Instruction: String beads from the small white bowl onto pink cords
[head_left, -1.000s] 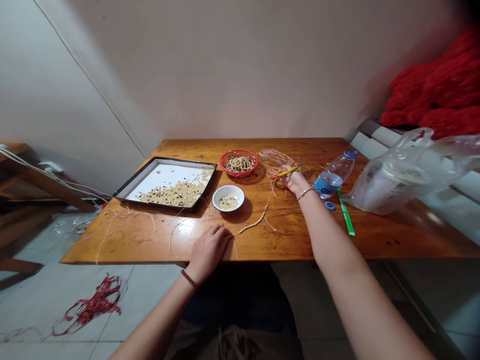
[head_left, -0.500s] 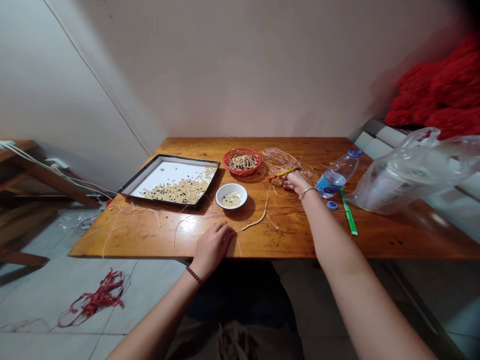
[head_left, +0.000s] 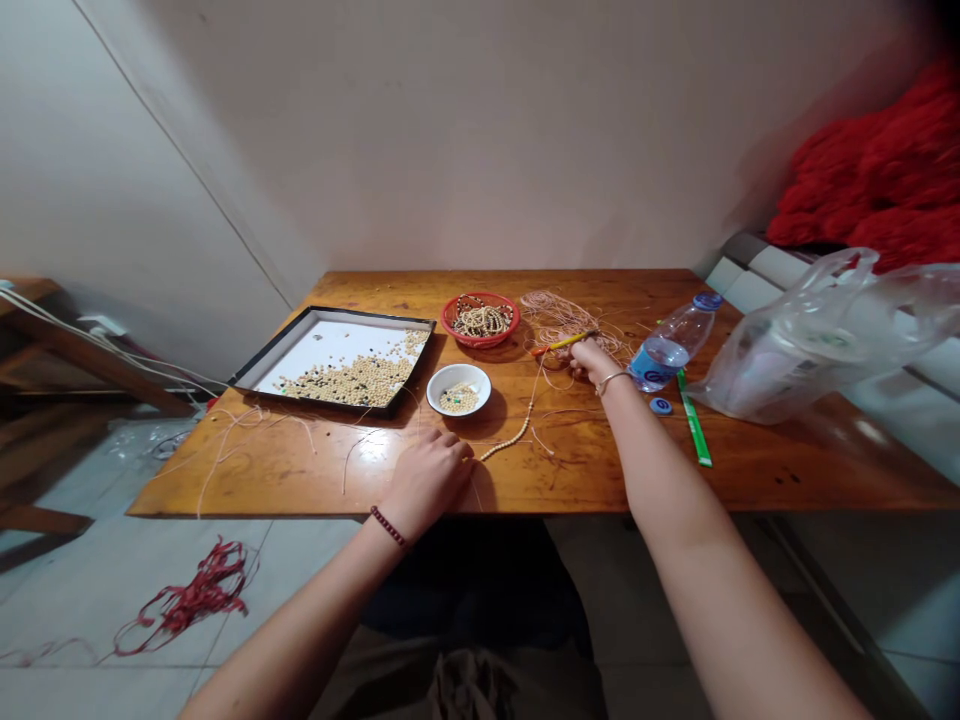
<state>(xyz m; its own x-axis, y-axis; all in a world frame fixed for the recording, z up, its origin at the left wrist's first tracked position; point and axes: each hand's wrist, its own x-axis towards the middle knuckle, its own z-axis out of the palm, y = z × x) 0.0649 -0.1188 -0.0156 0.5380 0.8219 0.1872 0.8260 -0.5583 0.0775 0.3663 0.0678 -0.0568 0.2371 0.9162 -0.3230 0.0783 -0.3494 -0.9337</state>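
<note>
A string of pale beads (head_left: 516, 440) curves over the wooden table. Its near end runs to my left hand (head_left: 429, 470), whose fingers are closed on it by the table's front edge. Farther off, my right hand (head_left: 592, 358) is curled at the edge of a tangle of pinkish thread (head_left: 559, 312). A slim yellow tool with an orange end (head_left: 562, 342) lies right by its fingers. What those fingers pinch is hidden. Beyond my left hand stands a small white bowl (head_left: 430, 392) with loose beads inside.
A black-rimmed tray (head_left: 262, 350) of beads lies left; a red basket (head_left: 491, 338) holds bead strings. To the right are a water bottle (head_left: 660, 358), its blue-and-white cap (head_left: 661, 406), a green strip (head_left: 696, 425) and a plastic bag (head_left: 757, 385). Loose threads (head_left: 225, 440) lie front left.
My right hand's fingers have curled in beside the yellow tool, where they were more spread before. My left hand has stayed at the string's end, turned slightly. The view shifted a little.
</note>
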